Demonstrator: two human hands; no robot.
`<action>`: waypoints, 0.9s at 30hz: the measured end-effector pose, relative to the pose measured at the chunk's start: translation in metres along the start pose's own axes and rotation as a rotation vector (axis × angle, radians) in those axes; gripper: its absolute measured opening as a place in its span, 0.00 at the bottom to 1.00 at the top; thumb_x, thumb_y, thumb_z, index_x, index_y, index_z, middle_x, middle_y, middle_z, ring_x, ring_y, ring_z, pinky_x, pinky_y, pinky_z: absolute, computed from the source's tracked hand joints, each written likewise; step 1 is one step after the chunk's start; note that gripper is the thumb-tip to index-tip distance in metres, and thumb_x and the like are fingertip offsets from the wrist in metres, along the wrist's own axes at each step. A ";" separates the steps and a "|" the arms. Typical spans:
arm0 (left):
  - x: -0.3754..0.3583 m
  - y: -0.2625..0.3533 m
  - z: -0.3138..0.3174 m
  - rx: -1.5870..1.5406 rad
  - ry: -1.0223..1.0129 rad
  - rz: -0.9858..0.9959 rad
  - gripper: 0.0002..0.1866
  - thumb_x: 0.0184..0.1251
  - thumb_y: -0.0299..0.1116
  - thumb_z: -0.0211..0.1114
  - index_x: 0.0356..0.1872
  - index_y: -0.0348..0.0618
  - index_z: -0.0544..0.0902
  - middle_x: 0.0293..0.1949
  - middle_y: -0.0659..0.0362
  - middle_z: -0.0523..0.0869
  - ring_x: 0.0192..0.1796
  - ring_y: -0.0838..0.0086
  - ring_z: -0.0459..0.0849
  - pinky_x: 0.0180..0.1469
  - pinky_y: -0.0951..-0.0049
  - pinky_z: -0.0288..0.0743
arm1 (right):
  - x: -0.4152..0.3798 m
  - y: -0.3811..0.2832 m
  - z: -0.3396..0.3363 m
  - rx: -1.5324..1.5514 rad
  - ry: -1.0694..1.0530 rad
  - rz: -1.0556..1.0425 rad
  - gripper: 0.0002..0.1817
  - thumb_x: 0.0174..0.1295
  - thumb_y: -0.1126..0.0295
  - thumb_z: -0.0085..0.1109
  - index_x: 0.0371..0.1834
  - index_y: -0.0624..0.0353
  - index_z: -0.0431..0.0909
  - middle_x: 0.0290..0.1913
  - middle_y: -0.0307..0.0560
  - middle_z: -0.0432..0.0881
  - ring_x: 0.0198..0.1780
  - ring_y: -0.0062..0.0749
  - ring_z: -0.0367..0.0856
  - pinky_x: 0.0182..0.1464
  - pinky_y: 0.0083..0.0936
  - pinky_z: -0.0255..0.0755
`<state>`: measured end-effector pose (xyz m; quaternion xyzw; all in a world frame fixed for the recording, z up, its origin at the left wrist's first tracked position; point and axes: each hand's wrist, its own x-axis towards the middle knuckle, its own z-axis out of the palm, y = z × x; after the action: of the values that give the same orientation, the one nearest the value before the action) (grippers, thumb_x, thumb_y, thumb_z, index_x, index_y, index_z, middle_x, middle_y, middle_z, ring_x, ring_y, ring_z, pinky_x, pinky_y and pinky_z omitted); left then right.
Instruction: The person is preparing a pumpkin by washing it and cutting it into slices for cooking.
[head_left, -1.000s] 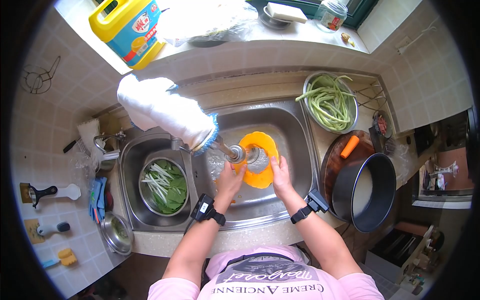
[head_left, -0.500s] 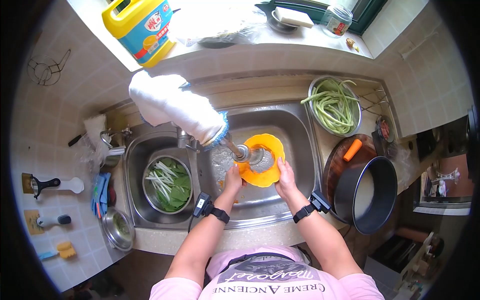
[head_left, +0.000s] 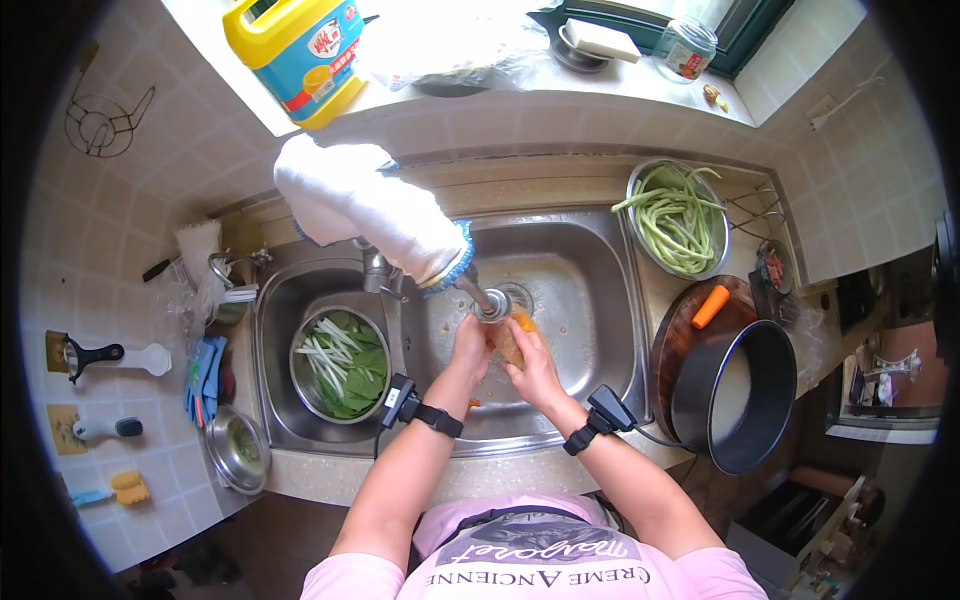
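Observation:
Under the tap [head_left: 492, 303] in the right-hand sink basin [head_left: 590, 310], a hollowed piece of pumpkin [head_left: 508, 344] is tipped on its side. Its tan skin faces me and a bit of orange flesh shows at the far right edge. My left hand [head_left: 470, 352] grips its left side, fingers partly hidden by the tap and the pumpkin. On the other side my right hand [head_left: 534, 372] is closed round it, thumb towards me. A white cloth glove with blue trim [head_left: 375, 210] hangs over the tap's body.
A bowl of greens [head_left: 345, 365] sits in the left basin. Right of the sink are a bowl of long beans [head_left: 680, 220], a carrot [head_left: 711, 306] on a round wooden board [head_left: 672, 335], and a dark pot [head_left: 690, 400]. A yellow detergent jug [head_left: 305, 60] stands on the sill.
The pumpkin has turned from its open, ring-like cut face to its skin side. My right hand has moved left, closer to my left hand. The view has shifted slightly.

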<state>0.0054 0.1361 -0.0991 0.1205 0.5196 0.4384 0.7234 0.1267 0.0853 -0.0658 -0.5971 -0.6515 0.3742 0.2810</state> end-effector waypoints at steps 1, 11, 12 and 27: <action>-0.002 0.004 0.001 -0.059 -0.039 -0.018 0.09 0.64 0.32 0.52 0.41 0.41 0.77 0.37 0.59 0.80 0.40 0.75 0.79 0.44 0.73 0.74 | 0.000 -0.001 -0.001 -0.061 -0.044 -0.014 0.40 0.44 0.78 0.64 0.64 0.54 0.59 0.47 0.54 0.71 0.48 0.49 0.71 0.53 0.35 0.66; 0.002 0.011 -0.011 -0.052 0.045 0.013 0.10 0.67 0.34 0.48 0.41 0.40 0.74 0.34 0.57 0.79 0.33 0.73 0.80 0.35 0.73 0.77 | 0.002 0.018 -0.008 0.039 0.003 -0.172 0.27 0.47 0.75 0.59 0.56 0.54 0.70 0.43 0.50 0.71 0.48 0.46 0.68 0.56 0.37 0.60; -0.001 0.014 -0.012 -0.044 0.052 0.015 0.10 0.68 0.34 0.48 0.41 0.40 0.74 0.34 0.57 0.79 0.32 0.73 0.80 0.34 0.73 0.77 | 0.003 0.020 -0.010 -0.052 0.123 -0.140 0.27 0.48 0.75 0.59 0.56 0.55 0.69 0.43 0.50 0.71 0.49 0.45 0.68 0.55 0.36 0.61; -0.028 0.028 -0.037 -0.210 -0.120 -0.101 0.16 0.61 0.42 0.51 0.43 0.40 0.72 0.25 0.55 0.78 0.28 0.70 0.79 0.37 0.66 0.76 | 0.035 0.022 -0.018 1.459 -0.059 0.715 0.17 0.67 0.58 0.40 0.47 0.61 0.66 0.27 0.46 0.74 0.27 0.31 0.74 0.36 0.33 0.74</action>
<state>-0.0429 0.1207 -0.0794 0.0439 0.4321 0.4454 0.7830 0.1493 0.1224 -0.0769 -0.4255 -0.0205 0.7873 0.4458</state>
